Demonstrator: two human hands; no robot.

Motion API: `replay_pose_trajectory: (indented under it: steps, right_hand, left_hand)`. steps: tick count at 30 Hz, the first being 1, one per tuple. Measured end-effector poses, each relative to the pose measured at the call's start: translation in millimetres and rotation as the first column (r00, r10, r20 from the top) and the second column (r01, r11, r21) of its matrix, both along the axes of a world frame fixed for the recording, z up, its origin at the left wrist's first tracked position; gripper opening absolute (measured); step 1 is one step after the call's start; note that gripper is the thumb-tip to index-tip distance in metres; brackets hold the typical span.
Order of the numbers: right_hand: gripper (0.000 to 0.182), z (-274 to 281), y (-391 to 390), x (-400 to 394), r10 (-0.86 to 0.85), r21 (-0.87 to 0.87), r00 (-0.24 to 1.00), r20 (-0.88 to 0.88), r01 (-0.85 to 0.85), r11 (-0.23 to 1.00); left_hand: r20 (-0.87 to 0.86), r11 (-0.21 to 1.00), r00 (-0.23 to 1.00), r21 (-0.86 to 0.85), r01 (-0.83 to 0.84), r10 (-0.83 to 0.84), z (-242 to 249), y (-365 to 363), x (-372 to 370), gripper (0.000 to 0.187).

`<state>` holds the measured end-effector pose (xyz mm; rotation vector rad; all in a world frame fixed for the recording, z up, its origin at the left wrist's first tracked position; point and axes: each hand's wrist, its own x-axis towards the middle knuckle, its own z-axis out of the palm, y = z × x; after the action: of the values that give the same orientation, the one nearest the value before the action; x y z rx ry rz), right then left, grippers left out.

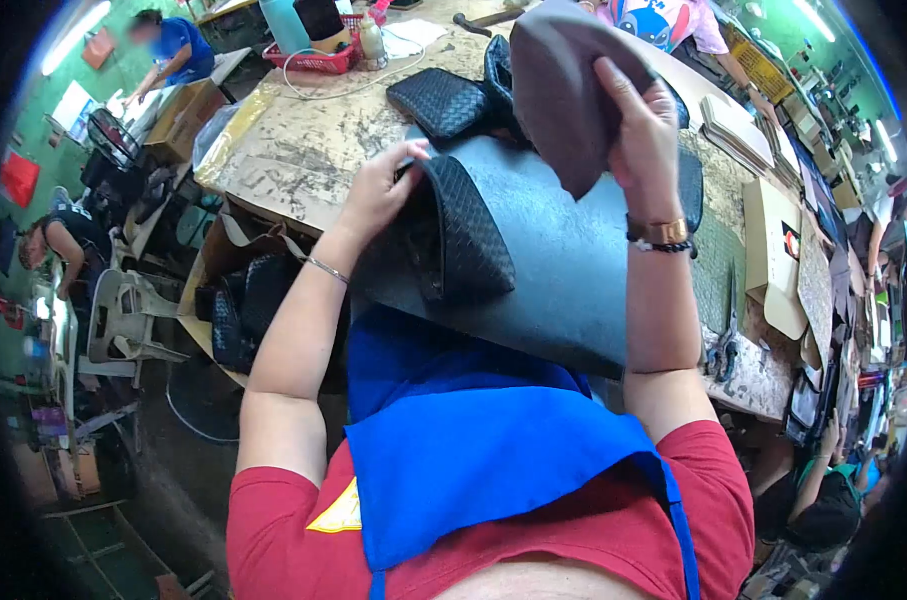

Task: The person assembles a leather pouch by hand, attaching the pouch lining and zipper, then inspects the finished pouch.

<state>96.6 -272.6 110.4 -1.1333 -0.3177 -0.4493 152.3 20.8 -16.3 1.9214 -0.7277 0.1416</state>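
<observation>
My left hand pinches the upper edge of a black woven pouch, which stands tilted with its dark opening facing left. Beneath the pouch lies a smooth grey sheet at the table's near edge. Raised on the right, my right hand grips a dark brown, rounded flat piece, thumb on its near face. The piece is held above the sheet, apart from the pouch. Another black woven pouch lies behind, partly beside more black woven pieces that the brown piece hides.
A red basket with bottles and a hammer are at the table's far side. Scissors and cardboard pieces lie right. A box of black woven items stands lower left. Other people work around the room.
</observation>
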Motion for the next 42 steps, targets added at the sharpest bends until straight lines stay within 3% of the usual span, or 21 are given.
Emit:
replay_pose_trajectory:
  steps: [1,4,5,8,9,10,11,12,14,15,16,17,18,23,25,26,27,31,35,36,42]
  right_hand:
    - [0.027,7.9,0.1,-1.6,0.040,0.021,0.996,0.079,-0.042,0.999]
    - [0.024,31.5,10.0,-9.7,0.050,-0.099,0.977,0.209,-0.030,0.995]
    - [0.026,35.1,17.5,-10.5,0.014,-0.157,0.978,0.206,0.019,0.987]
    - [0.032,36.4,51.5,-7.2,-0.129,-0.367,0.925,0.358,0.266,0.891]
    - [0.026,32.1,58.0,-11.6,-0.165,-0.489,0.907,0.389,0.354,0.797]
    - [0.025,25.8,63.0,-15.9,-0.194,-0.595,0.885,0.423,0.432,0.678]
    - [0.023,16.1,68.3,-11.2,-0.138,-0.600,0.872,0.471,0.431,0.674]
    - [0.023,3.7,70.7,-6.0,-0.080,-0.605,0.853,0.516,0.429,0.671]
    - [0.013,-18.0,69.8,-9.0,0.040,-0.800,0.886,0.462,0.397,0.450]
    - [0.011,-25.9,70.6,-12.9,0.126,-0.854,0.890,0.439,0.370,0.366]
    - [0.013,-33.7,69.5,-14.4,0.226,-0.917,0.908,0.354,0.289,0.275]
    - [0.015,-44.3,72.1,-15.4,0.266,-0.925,0.898,0.351,0.288,0.250]
    - [0.017,-51.6,74.2,-17.2,0.303,-0.931,0.888,0.346,0.287,0.224]
    - [0.015,-60.6,65.0,-14.1,0.136,-0.988,0.990,-0.040,-0.019,-0.151]
    - [0.021,-49.9,68.6,-14.8,0.050,-0.963,0.985,-0.168,-0.153,-0.221]
    - [0.026,-46.0,71.5,-14.3,0.004,-0.943,0.974,-0.228,-0.220,-0.250]
    - [0.039,-50.3,74.0,-10.4,0.069,-0.949,0.963,-0.260,-0.242,-0.204]
    - [0.039,-66.6,92.7,-20.7,0.266,-0.906,0.869,-0.417,-0.377,-0.191]
    - [0.038,-65.1,83.2,-23.9,0.080,-0.999,0.997,-0.020,-0.024,0.044]
    - [0.037,-63.4,81.7,-27.0,0.055,-0.998,0.997,-0.048,-0.050,0.039]
    - [0.039,-58.9,79.9,-49.8,-0.008,-0.997,0.997,-0.073,-0.073,0.010]
  left_hand:
    - [0.361,0.976,0.928,0.153,-0.156,0.092,17.2,-8.2,-7.1,0.014]
    - [0.358,0.773,0.926,0.551,-0.315,0.122,80.3,-27.4,-34.3,0.015]
    - [0.491,0.735,0.869,0.565,-0.375,0.065,80.7,-27.9,-33.3,0.019]
    - [0.533,0.617,0.836,0.704,-0.352,-0.132,79.2,-25.3,-13.0,0.027]
    - [0.597,0.736,0.780,0.612,-0.290,-0.188,79.1,-19.8,-11.9,0.038]
    - [0.412,0.914,0.900,0.403,-0.041,-0.141,78.8,-25.0,-11.0,0.040]
    - [0.194,0.984,0.966,0.094,0.153,-0.168,77.5,-34.1,-10.3,0.042]
    - [0.074,0.974,0.971,0.018,0.226,-0.227,61.0,-26.9,12.1,0.043]
    - [-0.157,0.936,0.928,-0.166,0.311,-0.337,28.8,-12.9,55.8,0.044]
    - [-0.473,0.951,0.836,-0.254,0.174,-0.279,14.4,4.9,76.4,0.040]
    - [-0.174,0.907,0.951,0.294,0.300,-0.258,43.4,-0.6,55.7,0.036]
    - [0.218,0.706,0.901,0.697,0.126,-0.376,73.4,-6.4,34.3,0.032]
    - [0.190,0.569,0.968,0.820,-0.065,-0.162,97.4,-26.8,6.5,0.026]
    - [0.067,0.725,0.992,0.689,0.032,-0.107,85.6,-20.6,6.1,0.025]
    - [-0.096,0.729,0.992,0.672,0.128,-0.086,93.0,-26.8,-1.6,0.025]
    - [-0.059,0.759,0.995,0.643,0.097,-0.078,88.3,-27.6,-1.0,0.025]
    - [-0.021,0.787,0.998,0.613,0.066,-0.067,82.6,-29.1,-1.1,0.025]
    - [0.144,0.878,0.990,0.475,-0.067,-0.003,82.5,-36.7,-14.7,0.025]
    - [0.522,0.940,0.845,0.334,-0.072,-0.121,80.3,-34.8,-39.5,0.019]
    - [0.570,0.947,0.816,0.306,-0.099,-0.099,79.3,-33.2,-52.0,0.017]
    - [0.483,0.835,0.861,0.399,-0.378,0.159,69.8,-23.3,-91.8,0.031]
